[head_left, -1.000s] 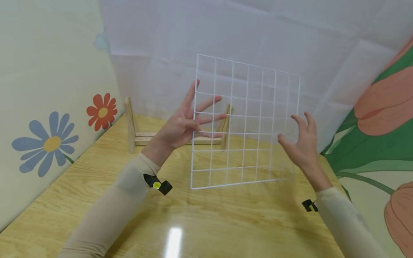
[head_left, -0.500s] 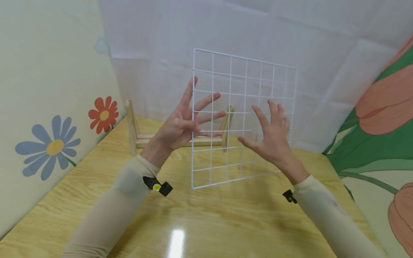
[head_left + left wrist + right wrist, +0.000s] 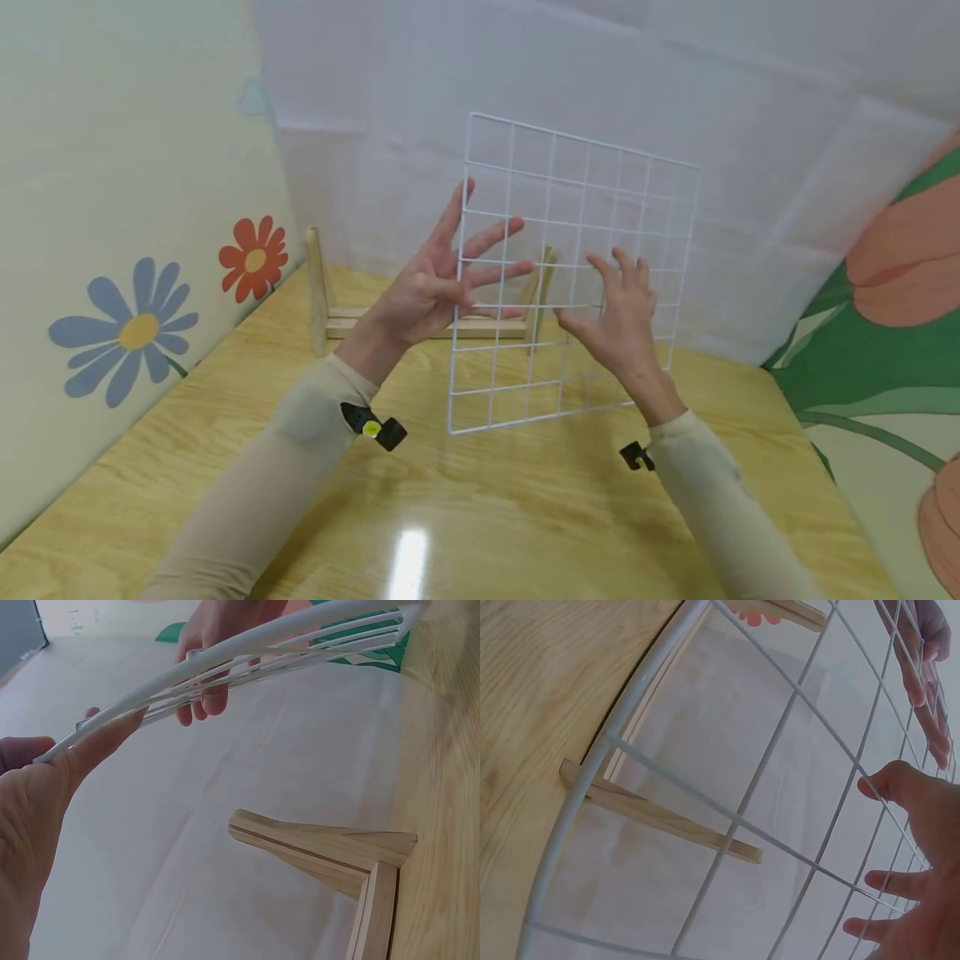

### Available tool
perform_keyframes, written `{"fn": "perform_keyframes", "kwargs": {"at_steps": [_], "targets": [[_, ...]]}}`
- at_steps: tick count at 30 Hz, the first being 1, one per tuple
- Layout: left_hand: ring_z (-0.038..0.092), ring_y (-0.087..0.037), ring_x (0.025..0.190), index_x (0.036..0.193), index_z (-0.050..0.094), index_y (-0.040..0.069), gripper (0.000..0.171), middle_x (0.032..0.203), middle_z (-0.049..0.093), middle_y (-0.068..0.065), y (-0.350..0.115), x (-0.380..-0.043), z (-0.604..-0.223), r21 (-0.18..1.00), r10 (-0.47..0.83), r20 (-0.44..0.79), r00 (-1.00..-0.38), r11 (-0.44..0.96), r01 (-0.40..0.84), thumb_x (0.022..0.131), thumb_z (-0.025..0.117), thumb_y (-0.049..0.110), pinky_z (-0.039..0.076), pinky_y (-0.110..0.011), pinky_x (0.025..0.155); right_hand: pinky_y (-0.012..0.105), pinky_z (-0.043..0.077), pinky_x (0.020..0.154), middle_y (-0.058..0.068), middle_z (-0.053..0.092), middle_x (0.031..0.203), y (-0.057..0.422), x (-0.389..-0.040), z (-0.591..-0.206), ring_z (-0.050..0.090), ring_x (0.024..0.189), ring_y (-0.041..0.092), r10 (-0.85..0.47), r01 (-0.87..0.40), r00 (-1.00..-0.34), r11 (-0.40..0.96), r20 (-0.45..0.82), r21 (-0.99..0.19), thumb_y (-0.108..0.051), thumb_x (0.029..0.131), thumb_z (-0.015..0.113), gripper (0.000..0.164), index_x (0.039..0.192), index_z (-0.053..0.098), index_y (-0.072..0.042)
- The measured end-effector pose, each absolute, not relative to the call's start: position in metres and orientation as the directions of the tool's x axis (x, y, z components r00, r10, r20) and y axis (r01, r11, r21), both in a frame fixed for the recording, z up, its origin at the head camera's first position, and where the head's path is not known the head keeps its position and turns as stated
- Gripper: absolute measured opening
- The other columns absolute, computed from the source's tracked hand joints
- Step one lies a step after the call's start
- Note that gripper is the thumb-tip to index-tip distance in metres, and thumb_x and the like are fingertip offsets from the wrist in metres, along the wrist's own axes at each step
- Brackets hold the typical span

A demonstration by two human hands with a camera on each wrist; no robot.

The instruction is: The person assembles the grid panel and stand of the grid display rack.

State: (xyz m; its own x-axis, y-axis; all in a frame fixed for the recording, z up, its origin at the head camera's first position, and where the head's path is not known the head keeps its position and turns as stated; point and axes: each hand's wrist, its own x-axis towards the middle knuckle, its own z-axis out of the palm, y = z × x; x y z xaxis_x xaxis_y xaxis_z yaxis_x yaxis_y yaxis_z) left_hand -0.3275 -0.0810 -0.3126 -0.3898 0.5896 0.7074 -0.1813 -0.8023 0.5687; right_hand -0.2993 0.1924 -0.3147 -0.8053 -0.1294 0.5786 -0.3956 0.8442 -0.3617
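Note:
A white wire grid panel [image 3: 581, 225] is held up above the table, its face angled toward the head camera. At its left edge my left hand [image 3: 420, 292] pinches the frame, thumb on the near side and the other fingers spread out behind the wires. My right hand [image 3: 624, 325] overlaps the panel's right half, fingers apart and slightly bent, gripping nothing. In the left wrist view, the right hand [image 3: 225, 645] shows beside the wires, partly hidden by them. The right wrist view shows its thumb [image 3: 896, 784] close to the grid.
A wooden stand [image 3: 317, 283] with two uprights and a crossbar is at the back of the wood-grain table [image 3: 510, 517]. Behind it hangs a white cloth [image 3: 375, 75]. Walls painted with flowers rise on both sides.
My right hand has moved left from the panel's right edge to in front of its right half. The left hand keeps its pinch, and the panel has barely shifted.

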Motion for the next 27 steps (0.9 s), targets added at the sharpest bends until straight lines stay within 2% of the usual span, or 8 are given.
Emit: {"fn": "perform_keyframes", "kwargs": {"at_steps": [2, 5, 9, 14, 18, 22, 25, 27], "targets": [[0.01, -0.058, 0.145, 0.16, -0.001, 0.051, 0.12, 0.169, 0.003, -0.017, -0.082, -0.329, -0.314, 0.571, 0.593, 0.705, -0.388, -0.8, -0.185, 0.077, 0.015, -0.035, 0.013, -0.083, 0.097, 0.068, 0.015, 0.113, 0.023, 0.039, 0.153, 0.192, -0.3, -0.315, 0.014, 0.147, 0.049, -0.125, -0.425, -0.78, 0.826, 0.613, -0.371, -0.028, 0.073, 0.091, 0.083, 0.144, 0.054, -0.006], [0.01, -0.058, 0.145, 0.161, 0.002, 0.051, 0.121, 0.168, 0.004, -0.017, -0.085, -0.332, -0.315, 0.567, 0.592, 0.702, -0.397, -0.801, -0.192, 0.076, 0.015, -0.035, 0.015, -0.083, 0.098, 0.059, 0.02, 0.117, 0.024, 0.047, 0.144, 0.189, -0.302, -0.315, 0.02, 0.145, 0.049, -0.134, -0.467, -0.75, 0.801, 0.648, -0.374, -0.022, 0.07, 0.094, 0.08, 0.139, 0.058, -0.002], [0.011, -0.059, 0.144, 0.161, 0.009, 0.051, 0.121, 0.168, 0.005, -0.019, -0.091, -0.334, -0.317, 0.556, 0.586, 0.698, -0.412, -0.806, -0.206, 0.075, 0.013, -0.035, 0.017, -0.082, 0.098, 0.051, 0.018, 0.119, 0.024, 0.054, 0.136, 0.186, -0.305, -0.315, 0.031, 0.14, 0.046, -0.161, -0.519, -0.702, 0.783, 0.694, -0.343, -0.021, 0.068, 0.095, 0.077, 0.134, 0.061, 0.002], [0.016, -0.057, 0.144, 0.161, 0.005, 0.049, 0.116, 0.167, 0.007, -0.021, -0.096, -0.338, -0.317, 0.58, 0.591, 0.681, -0.433, -0.796, -0.174, 0.078, 0.013, -0.032, 0.022, -0.081, 0.099, 0.044, 0.013, 0.121, 0.024, 0.062, 0.125, 0.182, -0.309, -0.314, 0.046, 0.128, 0.044, -0.185, -0.572, -0.632, 0.767, 0.753, -0.292, -0.017, 0.065, 0.096, 0.072, 0.126, 0.065, 0.005], [0.024, -0.054, 0.143, 0.163, 0.006, 0.043, 0.104, 0.164, 0.016, -0.025, -0.103, -0.337, -0.317, 0.647, 0.603, 0.64, -0.476, -0.757, -0.088, 0.088, 0.022, -0.027, 0.028, -0.079, 0.098, 0.043, 0.014, 0.121, 0.023, 0.065, 0.121, 0.178, -0.311, -0.314, 0.05, 0.124, 0.043, -0.177, -0.592, -0.611, 0.749, 0.771, -0.297, -0.016, 0.064, 0.096, 0.07, 0.122, 0.065, 0.007], [0.028, -0.051, 0.143, 0.164, 0.013, 0.036, 0.084, 0.162, 0.023, -0.025, -0.118, -0.335, -0.316, 0.714, 0.603, 0.59, -0.537, -0.7, -0.002, 0.1, 0.038, -0.012, 0.033, -0.075, 0.099, 0.045, 0.014, 0.121, 0.022, 0.066, 0.121, 0.176, -0.312, -0.314, 0.052, 0.122, 0.042, -0.154, -0.59, -0.6, 0.748, 0.785, -0.304, -0.016, 0.064, 0.096, 0.068, 0.12, 0.065, 0.007], [0.03, -0.05, 0.143, 0.164, 0.02, 0.028, 0.072, 0.161, 0.028, -0.023, -0.136, -0.333, -0.312, 0.741, 0.55, 0.58, -0.6, -0.663, 0.108, 0.104, 0.044, -0.003, 0.032, -0.072, 0.103, 0.045, 0.014, 0.121, 0.022, 0.066, 0.12, 0.175, -0.314, -0.311, 0.052, 0.122, 0.042, -0.15, -0.591, -0.582, 0.753, 0.799, -0.289, -0.016, 0.064, 0.097, 0.069, 0.12, 0.064, 0.007], [0.033, -0.048, 0.142, 0.163, 0.026, 0.022, 0.065, 0.159, 0.032, -0.022, -0.148, -0.332, -0.311, 0.746, 0.485, 0.592, -0.643, -0.632, 0.209, 0.105, 0.043, -0.002, 0.033, -0.067, 0.106, 0.046, 0.014, 0.121, 0.023, 0.065, 0.119, 0.174, -0.315, -0.308, 0.053, 0.12, 0.042, -0.16, -0.601, -0.563, 0.753, 0.811, -0.269, -0.016, 0.064, 0.097, 0.069, 0.12, 0.064, 0.007]]}}
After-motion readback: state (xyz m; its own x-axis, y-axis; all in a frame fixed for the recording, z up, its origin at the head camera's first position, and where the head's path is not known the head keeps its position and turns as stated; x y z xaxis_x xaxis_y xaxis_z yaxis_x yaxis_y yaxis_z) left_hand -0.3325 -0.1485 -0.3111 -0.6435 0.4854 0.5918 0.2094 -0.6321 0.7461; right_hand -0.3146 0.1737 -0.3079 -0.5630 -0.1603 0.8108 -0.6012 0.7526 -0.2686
